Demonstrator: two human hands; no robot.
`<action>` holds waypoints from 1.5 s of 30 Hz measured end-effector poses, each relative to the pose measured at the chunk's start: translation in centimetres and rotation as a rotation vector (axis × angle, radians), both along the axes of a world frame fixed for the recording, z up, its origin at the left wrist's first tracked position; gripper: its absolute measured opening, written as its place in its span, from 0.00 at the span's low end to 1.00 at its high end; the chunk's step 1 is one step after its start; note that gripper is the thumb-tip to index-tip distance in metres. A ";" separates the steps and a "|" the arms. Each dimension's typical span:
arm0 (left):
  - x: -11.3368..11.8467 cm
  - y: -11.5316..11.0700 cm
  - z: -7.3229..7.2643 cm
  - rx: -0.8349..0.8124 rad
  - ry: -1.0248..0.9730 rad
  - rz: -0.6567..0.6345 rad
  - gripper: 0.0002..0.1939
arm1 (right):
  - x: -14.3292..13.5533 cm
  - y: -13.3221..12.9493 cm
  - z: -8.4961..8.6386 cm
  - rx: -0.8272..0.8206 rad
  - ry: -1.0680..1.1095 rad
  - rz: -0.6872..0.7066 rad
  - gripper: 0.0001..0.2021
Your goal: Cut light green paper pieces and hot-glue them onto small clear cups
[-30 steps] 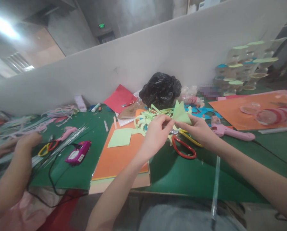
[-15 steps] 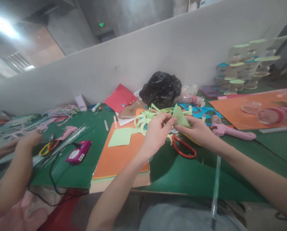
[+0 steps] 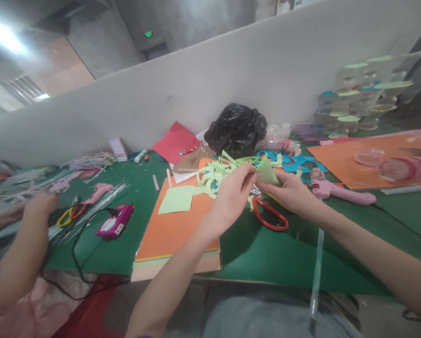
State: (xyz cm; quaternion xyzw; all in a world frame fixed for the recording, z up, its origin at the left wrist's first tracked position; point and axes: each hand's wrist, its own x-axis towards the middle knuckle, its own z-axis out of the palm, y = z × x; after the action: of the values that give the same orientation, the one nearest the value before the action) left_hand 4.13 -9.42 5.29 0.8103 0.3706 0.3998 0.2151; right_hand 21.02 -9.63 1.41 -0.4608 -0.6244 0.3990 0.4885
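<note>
1. Plainly, several things are hard to read: a small item by the white partition (image 3: 210,89) and another near the stacked clear cups (image 3: 358,101) are blurred out, and the left edge of the tabletop (image 3: 277,263) is smeared by motion.
2. The person's forearms run out of the bottom of the picture. A co-worker's arm (image 3: 23,244) at the left is cut off at the edge, and what that hand does among the wires cannot be made out.
3. The red-handled scissors (image 3: 270,217) lie partly hidden under the right wrist.
4. Compared with a second ago, the light green paper triangle (image 3: 267,171) sits lower and shows less of its face; both hands have drawn closer together over it.
5. The left hand (image 3: 231,197) is closed in a pinch, thumb and fingers gripping the triangle's left corner.
6. The right hand (image 3: 290,192) is likewise curled, holding the triangle's lower right side from below.
7. The triangle is held above the tabletop, just in front of the heap of green paper strips (image 3: 214,173) and near the black plastic bag (image 3: 237,129).
8. A green paper square (image 3: 177,199) lies on the orange sheet (image 3: 171,234); a pink glue gun (image 3: 337,191) rests to the right of the hands.
</note>
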 end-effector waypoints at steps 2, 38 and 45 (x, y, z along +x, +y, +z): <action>0.1 0.1 -0.1 0.034 0.005 -0.014 0.09 | 0.0 0.0 0.0 -0.010 0.023 0.000 0.23; -1.6 2.1 0.6 -0.102 -0.081 0.103 0.14 | 1.2 1.2 0.8 -0.101 0.302 -0.080 0.21; -1.6 1.8 0.9 -0.274 -0.079 -0.029 0.15 | 1.6 1.7 0.3 -0.095 0.420 -0.052 0.18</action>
State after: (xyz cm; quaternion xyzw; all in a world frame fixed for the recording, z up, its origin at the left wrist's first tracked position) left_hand 2.53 -7.63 6.17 0.7624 0.4010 0.3738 0.3438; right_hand 22.57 -7.98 1.70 -0.4060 -0.4772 0.5026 0.5957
